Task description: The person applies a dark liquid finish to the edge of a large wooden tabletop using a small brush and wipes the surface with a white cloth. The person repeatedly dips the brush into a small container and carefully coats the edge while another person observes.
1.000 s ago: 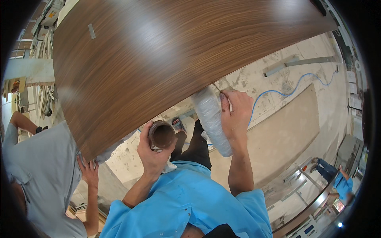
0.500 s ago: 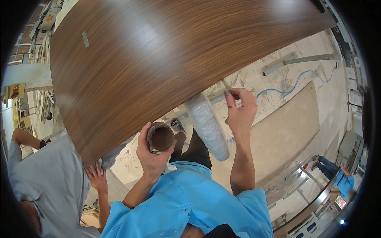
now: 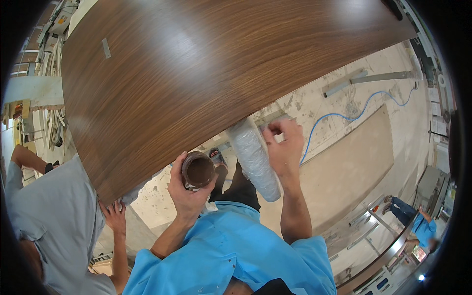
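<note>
My left hand [image 3: 189, 189] is wrapped round an open jar [image 3: 198, 169] with dark brown contents, held upright just off the near edge of a wood-grain panel [image 3: 196, 73]. My right hand [image 3: 286, 147] is closed in a pinch beside a long roll [image 3: 255, 162] covered in clear plastic film. Whatever sits between those fingertips is too small and blurred to name. The roll slants from the panel's edge toward my body; whether the right hand touches it I cannot tell.
A co-worker in a grey shirt [image 3: 54, 211] stands at the left, one hand [image 3: 115, 216] by the panel's corner. On the floor lie a blue hose [image 3: 334, 114], metal bars [image 3: 364, 78] and a flat beige sheet [image 3: 349, 162]. Another person [image 3: 418, 223] is far right.
My right hand has moved left and slightly down, closer to the film-covered roll. My left hand keeps the jar in nearly the same place.
</note>
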`<state>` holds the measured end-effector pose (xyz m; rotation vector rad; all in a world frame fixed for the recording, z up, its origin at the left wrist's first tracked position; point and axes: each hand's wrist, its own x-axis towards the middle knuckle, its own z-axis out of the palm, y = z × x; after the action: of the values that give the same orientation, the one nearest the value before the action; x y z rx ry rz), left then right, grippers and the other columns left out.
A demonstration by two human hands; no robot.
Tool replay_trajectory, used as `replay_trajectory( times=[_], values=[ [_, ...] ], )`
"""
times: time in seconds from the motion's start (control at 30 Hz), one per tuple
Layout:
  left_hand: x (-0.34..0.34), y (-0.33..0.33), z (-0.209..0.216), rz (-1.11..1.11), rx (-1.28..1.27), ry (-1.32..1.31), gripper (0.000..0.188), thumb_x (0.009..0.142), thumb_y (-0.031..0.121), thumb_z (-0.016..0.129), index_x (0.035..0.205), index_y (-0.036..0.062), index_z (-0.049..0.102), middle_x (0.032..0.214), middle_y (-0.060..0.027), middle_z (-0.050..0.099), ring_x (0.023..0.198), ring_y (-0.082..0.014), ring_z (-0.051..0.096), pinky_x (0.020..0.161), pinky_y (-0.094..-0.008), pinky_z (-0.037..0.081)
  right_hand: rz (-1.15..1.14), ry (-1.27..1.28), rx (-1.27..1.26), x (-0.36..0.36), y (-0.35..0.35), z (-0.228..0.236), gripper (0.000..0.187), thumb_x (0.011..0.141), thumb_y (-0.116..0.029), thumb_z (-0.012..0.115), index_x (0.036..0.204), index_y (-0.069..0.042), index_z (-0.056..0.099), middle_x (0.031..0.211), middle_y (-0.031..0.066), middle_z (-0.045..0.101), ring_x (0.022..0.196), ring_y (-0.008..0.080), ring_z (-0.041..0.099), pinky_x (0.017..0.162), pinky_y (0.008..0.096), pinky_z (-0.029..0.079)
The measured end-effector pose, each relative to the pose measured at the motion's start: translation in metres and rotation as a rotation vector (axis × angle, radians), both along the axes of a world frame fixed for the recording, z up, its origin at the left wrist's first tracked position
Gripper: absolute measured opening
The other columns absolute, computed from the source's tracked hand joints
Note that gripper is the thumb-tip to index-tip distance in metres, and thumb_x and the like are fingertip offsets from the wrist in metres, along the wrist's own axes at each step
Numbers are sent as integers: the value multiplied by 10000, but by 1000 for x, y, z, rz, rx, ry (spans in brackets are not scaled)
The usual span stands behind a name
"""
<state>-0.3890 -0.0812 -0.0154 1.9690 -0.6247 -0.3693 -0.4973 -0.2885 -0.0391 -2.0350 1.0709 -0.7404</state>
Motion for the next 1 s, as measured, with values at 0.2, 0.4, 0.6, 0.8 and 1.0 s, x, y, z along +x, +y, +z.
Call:
replay_trajectory(
  times=[0.2,0.4,0.6,0.8,1.0],
  values=[
    [-1,6,-1,9,-16,-2,800,657,52,876,1337,-34,463,1178,-167,627,1072,-241,643,912,-331,535,-73,-1,-59,-2,4,-2,86,795,-105,732,826,-76,657,764,61,633,762,258,562,756,385,391],
    [-1,12,1,-21,17,11,811,683,11,840,1375,2,417,1188,-139,603,1085,-211,612,956,-326,489,-2,9,-154,-4,3,-8,56,829,-112,699,859,-75,671,802,76,636,790,287,560,764,398,392],
    [0,15,3,27,-19,-27,775,672,55,867,1333,-28,471,1164,-161,635,1064,-236,643,921,-329,521,82,72,-207,7,29,1,69,819,-121,698,846,-82,648,786,69,603,804,287,552,767,410,385],
    [5,21,4,67,2,-60,760,684,71,867,1329,-19,476,1150,-152,641,1043,-226,650,893,-316,528,188,25,-271,17,52,5,85,795,-93,721,811,-89,638,753,49,601,775,258,542,764,391,373],
    [12,31,6,94,28,-30,784,688,18,836,1365,10,441,1168,-125,613,1076,-211,618,942,-320,496,189,82,-258,28,69,2,94,802,-123,709,814,-87,624,762,50,588,796,260,538,782,403,367]
  ],
)
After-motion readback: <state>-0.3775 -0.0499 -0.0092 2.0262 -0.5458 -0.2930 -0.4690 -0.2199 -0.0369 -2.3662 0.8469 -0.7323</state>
